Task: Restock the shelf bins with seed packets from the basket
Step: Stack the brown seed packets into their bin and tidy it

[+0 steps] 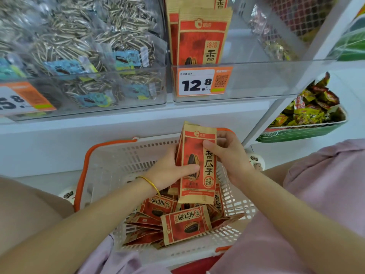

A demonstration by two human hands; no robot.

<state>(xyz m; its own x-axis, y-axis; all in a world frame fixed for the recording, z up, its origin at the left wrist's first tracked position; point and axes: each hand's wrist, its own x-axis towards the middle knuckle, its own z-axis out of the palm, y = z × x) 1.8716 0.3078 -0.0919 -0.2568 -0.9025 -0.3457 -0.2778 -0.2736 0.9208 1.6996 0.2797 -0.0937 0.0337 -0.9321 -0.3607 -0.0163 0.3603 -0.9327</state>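
Note:
A white plastic basket [110,171] with orange rim sits below me, holding several red-and-tan seed packets [185,224] lying loose. Above the basket I hold a stack of these packets [197,171] upright. My left hand [167,171] grips the stack from its left side, thumb across the front. My right hand [229,155] pinches the stack's upper right edge. On the shelf above, a clear bin [256,80] with a 12.8 price tag [203,82] holds more upright packets of the same kind [199,38] at its left end.
The clear bin on the left [98,91] is full of bagged striped seeds. A green tray of wrapped snacks [308,127] sits at the right behind a white shelf post [280,107]. The right part of the 12.8 bin has no packets in it.

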